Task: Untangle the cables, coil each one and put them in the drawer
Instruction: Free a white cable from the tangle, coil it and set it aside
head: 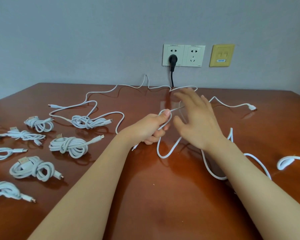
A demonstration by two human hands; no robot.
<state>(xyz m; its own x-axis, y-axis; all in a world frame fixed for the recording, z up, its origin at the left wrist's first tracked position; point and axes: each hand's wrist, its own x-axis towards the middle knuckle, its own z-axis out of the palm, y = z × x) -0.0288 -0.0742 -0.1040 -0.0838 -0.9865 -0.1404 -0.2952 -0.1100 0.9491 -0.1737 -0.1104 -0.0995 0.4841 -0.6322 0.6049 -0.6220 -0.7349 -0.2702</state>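
My left hand (151, 128) grips a loop of a white cable (164, 153) above the middle of the brown table (145, 196). The cable hangs from my fist in a loop and trails off to the right under my right forearm. My right hand (196, 118) hovers just right of it, fingers spread and blurred, holding nothing. Several coiled and knotted white cables (68, 144) lie at the left. A long loose white cable (100, 91) runs along the back of the table. No drawer is in view.
Two wall sockets (184, 55) sit behind the table, a black plug (172, 59) in the left one, its cord dropping behind the table edge. A yellow network plate (222, 55) is beside them. Another white cable end (284, 161) lies at the right edge.
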